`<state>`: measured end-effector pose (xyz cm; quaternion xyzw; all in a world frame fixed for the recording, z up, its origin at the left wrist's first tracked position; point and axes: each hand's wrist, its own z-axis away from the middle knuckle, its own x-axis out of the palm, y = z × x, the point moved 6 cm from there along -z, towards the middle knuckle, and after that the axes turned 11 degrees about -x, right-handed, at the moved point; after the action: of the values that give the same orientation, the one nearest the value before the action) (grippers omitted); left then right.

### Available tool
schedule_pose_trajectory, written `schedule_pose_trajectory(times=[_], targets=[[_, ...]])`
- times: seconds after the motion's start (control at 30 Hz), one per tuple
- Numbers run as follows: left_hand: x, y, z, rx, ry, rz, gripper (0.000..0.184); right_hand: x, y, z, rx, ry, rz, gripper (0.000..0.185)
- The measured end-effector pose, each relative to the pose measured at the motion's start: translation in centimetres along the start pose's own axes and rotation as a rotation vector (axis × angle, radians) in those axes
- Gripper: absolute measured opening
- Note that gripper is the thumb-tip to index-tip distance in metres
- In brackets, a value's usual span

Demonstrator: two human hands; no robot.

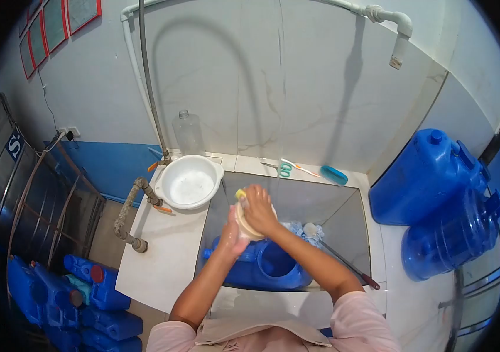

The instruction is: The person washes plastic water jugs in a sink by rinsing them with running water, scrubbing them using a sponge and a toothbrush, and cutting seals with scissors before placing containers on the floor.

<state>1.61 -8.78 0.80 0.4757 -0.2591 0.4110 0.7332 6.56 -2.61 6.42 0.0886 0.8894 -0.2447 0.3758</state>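
Note:
Over the sink, my left hand (pixel 236 230) grips a cream-coloured round piece (pixel 251 233), perhaps a lid or small dish, by its left side. My right hand (pixel 259 210) lies across its face, fingers bent around a yellow sponge (pixel 240 194) whose end sticks out at the fingertips. Much of the round piece is covered by the hands. Below them, a blue water container (pixel 270 270) with a wide round opening lies in the grey sink (pixel 344 205). Beside it are several small pale caps (pixel 311 232) and a long tool with a dark red handle (pixel 371 283).
A white basin (pixel 189 183) stands left of the sink near a pipe with a valve (pixel 138 205). Along the back ledge lie scissors (pixel 284 169), a toothbrush (pixel 301 168) and a blue brush (pixel 334 175). Blue jugs (pixel 423 179) stand right; more containers (pixel 106 287) sit lower left.

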Motion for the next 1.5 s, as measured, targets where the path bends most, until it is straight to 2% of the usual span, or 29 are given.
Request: schedule_pose_trajectory(times=[0.03,0.1,0.17,0.23,0.27,0.3,0.33,0.37,0.4,0.43,0.5,0.57,0.63,0.7,0.77,0.9,0.97,1.0,1.03,1.07,1.1,1.13,1.17,1.23,1.3,1.37,1.4,1.47,1.5], targets=[[-1.1,0.3,0.3,-0.005,0.005,0.0,0.053,0.2,1.6,0.0,0.005,-0.003,-0.003,0.03],[-4.5,2.5,1.3,0.094,-0.074,-0.007,0.049,3.0,6.5,2.2,0.024,-0.445,0.04,0.03],[-10.2,6.1,3.0,0.208,0.078,-0.161,0.046,0.2,6.3,4.8,0.233,-0.867,-0.017,0.033],[-16.2,8.0,5.6,0.255,0.358,0.007,0.04,-2.1,3.6,7.4,0.078,-1.141,-0.007,0.03],[-18.5,8.8,6.6,0.291,0.511,-0.084,0.038,-1.2,3.8,8.4,0.077,-1.145,-0.009,0.03],[-20.6,9.5,7.3,0.321,0.663,-0.18,0.035,-0.1,3.1,8.4,-0.102,-0.98,-0.078,0.026],[-22.7,9.7,7.1,0.312,0.666,-0.186,0.035,0.4,1.8,8.6,-0.272,-0.806,-0.145,0.022],[-24.4,11.2,7.1,0.442,0.827,-0.451,0.031,1.0,1.1,8.8,-0.267,-0.801,-0.143,0.022],[-23.4,12.4,7.8,0.575,0.977,-0.719,0.028,2.1,-0.2,9.0,-0.363,-0.894,-0.106,0.022],[-22.9,12.1,7.6,0.58,0.971,-0.722,0.028,2.5,-1.0,9.2,-0.461,-0.986,-0.069,0.022],[-18.2,11.6,10.3,1.09,1.479,-1.326,0.031,1.8,-1.3,8.9,-0.508,-0.978,-0.116,0.021],[-14.4,9.3,8.9,1.25,1.018,-1.549,0.044,0.8,-1.0,8.6,-0.552,-1.053,-0.15,0.021],[-9.1,5.1,6.8,0.909,0.452,-1.648,0.051,0.3,-0.3,8.6,-0.539,-1.059,-0.168,0.023],[-4.5,0.4,4.6,0.671,-0.21,-1.891,0.047,-0.2,0.7,8.7,-0.522,-1.061,-0.188,0.024],[-3.8,-3.2,1.9,0.328,-0.323,-2.072,0.039,-1.2,2.2,8.9,-0.494,-1.036,-0.22,0.028],[1.2,-2.9,-0.3,0.427,-0.282,-2.251,0.032,-6.0,5.4,6.9,-0.348,-1.019,-0.213,0.027],[3.4,-1.7,0.5,0.548,-0.128,-2.169,0.03,-10.1,6.8,4.4,-0.041,-0.94,-0.255,0.025],[4.0,-1.8,0.6,0.539,-0.143,-2.171,0.03,-11.6,8.2,3.5,0.114,-0.878,-0.262,0.028],[4.3,-1.4,0.6,0.518,-0.051,-2.12,0.031,-12.9,9.7,3.0,0.264,-0.812,-0.269,0.033],[4.3,-1.0,0.5,0.5,0.041,-2.068,0.031,-13.1,11.3,3.4,0.272,-0.809,-0.273,0.033],[3.7,-1.6,-0.1,0.495,0.034,-2.073,0.031,-13.2,14.0,3.4,0.332,-0.636,-0.369,0.036],[2.2,-2.0,-1.1,0.501,0.125,-1.962,0.031,-12.9,16.4,3.4,0.385,-0.46,-0.457,0.039],[1.1,-2.2,-2.0,0.514,0.212,-1.844,0.03,-11.5,17.9,4.3,0.382,-0.456,-0.451,0.039],[0.0,-3.2,-3.3,0.468,0.261,-1.766,0.032,-9.4,20.1,8.6,0.59,-0.085,-0.542,0.037],[0.4,-3.6,-4.4,0.414,0.313,-1.678,0.034,-8.7,14.8,9.9,0.272,0.264,0.162,0.036],[1.6,-3.3,-5.0,0.368,0.356,-1.648,0.042,-5.4,9.2,11.3,0.143,0.086,0.381,0.037],[1.8,-3.3,-5.6,0.361,0.361,-1.652,0.042,-4.9,9.3,11.3,0.147,0.085,0.374,0.037],[1.6,-3.0,-6.7,0.338,0.439,-1.624,0.049,-3.6,9.0,10.6,-0.048,0.034,0.211,0.032],[1.9,-2.8,-6.7,0.331,0.443,-1.632,0.049,-3.9,10.0,9.4,-0.042,0.036,0.202,0.032]])
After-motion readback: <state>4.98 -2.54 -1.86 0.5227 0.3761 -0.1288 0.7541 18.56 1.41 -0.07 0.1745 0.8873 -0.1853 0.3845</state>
